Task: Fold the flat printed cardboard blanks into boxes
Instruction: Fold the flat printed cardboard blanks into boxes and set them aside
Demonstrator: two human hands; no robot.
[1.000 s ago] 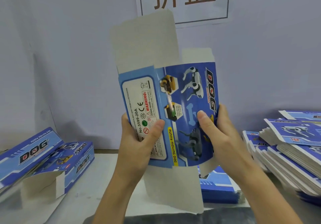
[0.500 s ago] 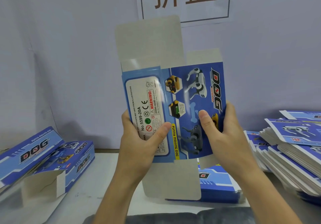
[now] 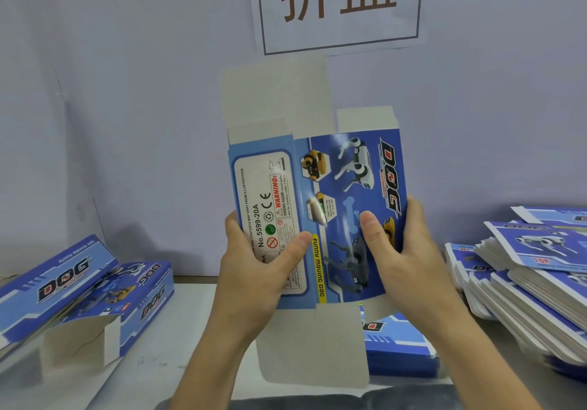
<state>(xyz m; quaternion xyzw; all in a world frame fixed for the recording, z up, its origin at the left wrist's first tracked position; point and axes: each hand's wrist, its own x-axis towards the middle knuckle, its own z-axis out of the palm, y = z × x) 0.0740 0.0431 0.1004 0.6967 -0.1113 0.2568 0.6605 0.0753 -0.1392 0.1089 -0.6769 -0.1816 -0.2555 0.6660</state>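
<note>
I hold a blue printed cardboard blank (image 3: 317, 187) upright in front of me, above the table. It shows robot dogs and a white warning panel, with grey flaps sticking out at top and bottom. My left hand (image 3: 257, 269) grips its left edge, thumb lying across the warning panel. My right hand (image 3: 400, 250) grips the right edge, thumb pressed on the dog picture. The blank is bent slightly along the crease between the two panels.
Folded blue boxes (image 3: 95, 295) lie at the left on the white table (image 3: 197, 330), one with an open grey flap. Stacks of flat blanks (image 3: 533, 276) fill the right side, and another low stack (image 3: 400, 346) lies behind the held blank. A paper sign (image 3: 340, 6) hangs on the wall.
The blank has risen a little and turned so its panels face me more squarely; both hands kept their grip and moved with it.
</note>
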